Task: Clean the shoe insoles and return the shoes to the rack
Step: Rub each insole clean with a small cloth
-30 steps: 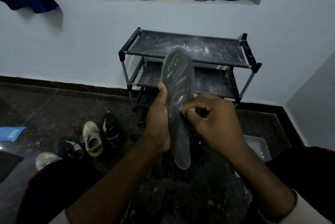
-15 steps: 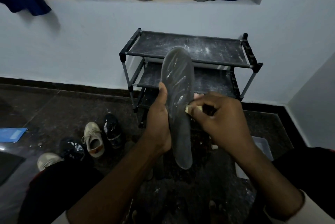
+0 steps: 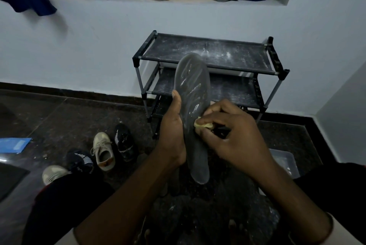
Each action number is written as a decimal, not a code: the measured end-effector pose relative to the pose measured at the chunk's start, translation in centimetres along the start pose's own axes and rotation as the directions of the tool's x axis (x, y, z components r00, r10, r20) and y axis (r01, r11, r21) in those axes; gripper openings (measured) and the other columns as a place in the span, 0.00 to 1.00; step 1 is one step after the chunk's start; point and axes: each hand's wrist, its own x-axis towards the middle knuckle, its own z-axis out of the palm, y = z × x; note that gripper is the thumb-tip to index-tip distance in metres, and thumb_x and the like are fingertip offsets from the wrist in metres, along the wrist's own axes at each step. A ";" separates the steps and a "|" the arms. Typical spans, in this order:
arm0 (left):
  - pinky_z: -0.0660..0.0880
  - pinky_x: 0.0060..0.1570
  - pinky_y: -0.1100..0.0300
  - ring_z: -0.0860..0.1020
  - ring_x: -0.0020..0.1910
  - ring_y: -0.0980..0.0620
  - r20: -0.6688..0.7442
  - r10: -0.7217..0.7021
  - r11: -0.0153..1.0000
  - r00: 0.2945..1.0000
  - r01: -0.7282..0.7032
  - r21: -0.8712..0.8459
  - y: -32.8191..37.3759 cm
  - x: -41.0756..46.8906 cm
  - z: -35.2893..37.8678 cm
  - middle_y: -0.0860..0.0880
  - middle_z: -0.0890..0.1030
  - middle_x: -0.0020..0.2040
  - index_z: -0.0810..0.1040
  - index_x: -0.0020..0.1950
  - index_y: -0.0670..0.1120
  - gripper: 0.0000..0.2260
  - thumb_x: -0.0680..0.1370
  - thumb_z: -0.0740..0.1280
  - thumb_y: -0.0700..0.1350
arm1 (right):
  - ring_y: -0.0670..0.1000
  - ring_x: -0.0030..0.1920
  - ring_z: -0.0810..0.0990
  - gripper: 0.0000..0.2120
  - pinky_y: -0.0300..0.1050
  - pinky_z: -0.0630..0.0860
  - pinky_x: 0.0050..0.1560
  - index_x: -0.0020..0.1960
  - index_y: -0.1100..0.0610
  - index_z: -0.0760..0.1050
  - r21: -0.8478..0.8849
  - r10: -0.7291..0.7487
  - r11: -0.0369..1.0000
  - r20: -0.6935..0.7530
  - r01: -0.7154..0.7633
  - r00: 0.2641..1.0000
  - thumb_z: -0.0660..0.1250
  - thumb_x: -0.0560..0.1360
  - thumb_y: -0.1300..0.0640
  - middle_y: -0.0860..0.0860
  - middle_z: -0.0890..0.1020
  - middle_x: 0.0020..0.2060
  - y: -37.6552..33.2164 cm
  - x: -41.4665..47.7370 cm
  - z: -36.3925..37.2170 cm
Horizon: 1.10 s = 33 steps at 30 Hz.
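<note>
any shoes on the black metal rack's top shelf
No, the black shoe rack shows only white dust on its top shelf; the shoes sit on the dark floor.

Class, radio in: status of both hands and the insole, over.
Left hand grips insole upright. Right hand pinches yellow sponge against its middle. Shoes on floor, off the rack. Nothing obstructing.

The left hand point(image 3: 172, 131) and right hand point(image 3: 235, 135) are bare, as are both forearms up to the elbows. A pale cream short sleeve point(image 3: 334, 231) edges the right elbow, with a matching pale sleeve edge point(image 3: 65, 239) at the left. Black trousers point(image 3: 65, 203) cover both knees, and a thin reddish edge point(image 3: 38, 192) shows on the left one.
</note>
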 end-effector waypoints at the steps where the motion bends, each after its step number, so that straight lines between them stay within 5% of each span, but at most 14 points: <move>1: 0.80 0.54 0.53 0.83 0.51 0.45 -0.003 -0.001 1.000 1.000 0.001 0.005 -0.1 0.0 0.0 0.40 0.83 0.52 0.81 0.60 0.40 0.31 0.84 0.50 0.63 | 0.43 0.49 0.80 0.05 0.37 0.79 0.49 0.49 0.56 0.86 0.006 0.011 1.000 -0.016 -0.011 1.000 0.76 0.73 0.61 0.47 0.80 0.47 0.0 0.1 0.0; 8: 0.72 0.69 0.47 0.77 0.66 0.39 0.017 -0.026 0.998 1.000 0.025 0.064 0.1 0.3 -0.5 0.34 0.78 0.65 0.74 0.68 0.32 0.40 0.82 0.46 0.67 | 0.39 0.48 0.80 0.12 0.24 0.73 0.51 0.55 0.53 0.85 -0.117 0.087 0.988 -0.077 -0.096 0.993 0.77 0.73 0.53 0.46 0.84 0.50 -0.5 -0.1 0.7; 12: 0.76 0.64 0.49 0.80 0.63 0.40 -0.001 -0.030 0.997 1.000 0.030 0.071 -0.3 0.0 -0.4 0.34 0.80 0.62 0.78 0.64 0.33 0.39 0.82 0.48 0.67 | 0.37 0.48 0.80 0.11 0.22 0.71 0.53 0.56 0.53 0.85 -0.090 0.100 0.990 -0.056 -0.105 0.993 0.77 0.73 0.57 0.46 0.84 0.50 -0.7 -0.2 0.9; 15: 0.81 0.55 0.53 0.83 0.57 0.43 -0.022 -0.042 0.998 0.999 0.043 0.046 -0.6 -0.1 0.0 0.38 0.83 0.58 0.85 0.57 0.40 0.33 0.83 0.50 0.64 | 0.37 0.47 0.80 0.08 0.27 0.74 0.52 0.53 0.51 0.86 -0.041 0.103 0.993 -0.085 -0.106 0.991 0.76 0.74 0.57 0.44 0.84 0.47 -0.8 0.2 0.7; 19: 0.77 0.64 0.47 0.80 0.63 0.40 -0.007 -0.030 0.996 1.000 0.030 0.088 -0.2 -0.1 -0.3 0.34 0.80 0.62 0.76 0.66 0.34 0.38 0.83 0.47 0.66 | 0.42 0.45 0.83 0.06 0.41 0.80 0.47 0.52 0.51 0.87 0.063 0.055 0.996 0.144 -0.065 0.988 0.75 0.75 0.56 0.43 0.84 0.43 -1.0 -0.1 0.1; 24: 0.81 0.58 0.50 0.82 0.59 0.43 0.004 -0.045 0.999 0.999 0.045 0.024 -0.5 -0.2 0.2 0.37 0.81 0.62 0.81 0.62 0.40 0.32 0.83 0.51 0.63 | 0.40 0.45 0.82 0.07 0.29 0.75 0.45 0.52 0.52 0.87 0.038 0.084 0.996 -0.026 -0.083 0.996 0.75 0.75 0.58 0.42 0.85 0.44 -0.4 0.5 -0.4; 29: 0.75 0.66 0.46 0.79 0.64 0.39 -0.009 -0.004 0.993 1.000 0.005 0.116 -0.3 -0.1 -0.1 0.33 0.79 0.63 0.75 0.67 0.33 0.37 0.83 0.48 0.65 | 0.45 0.43 0.83 0.06 0.41 0.80 0.45 0.51 0.51 0.87 0.130 0.020 0.991 0.162 -0.041 0.987 0.76 0.74 0.59 0.44 0.85 0.42 -0.7 -0.1 -0.3; 33: 0.82 0.54 0.54 0.83 0.58 0.45 -0.022 -0.007 0.998 1.000 0.009 0.062 -0.6 -0.5 0.6 0.39 0.84 0.58 0.79 0.63 0.40 0.28 0.84 0.51 0.61 | 0.45 0.42 0.83 0.07 0.44 0.81 0.45 0.52 0.52 0.87 0.137 0.063 0.989 -0.011 -0.061 0.998 0.76 0.74 0.58 0.43 0.85 0.41 -0.3 0.5 -0.2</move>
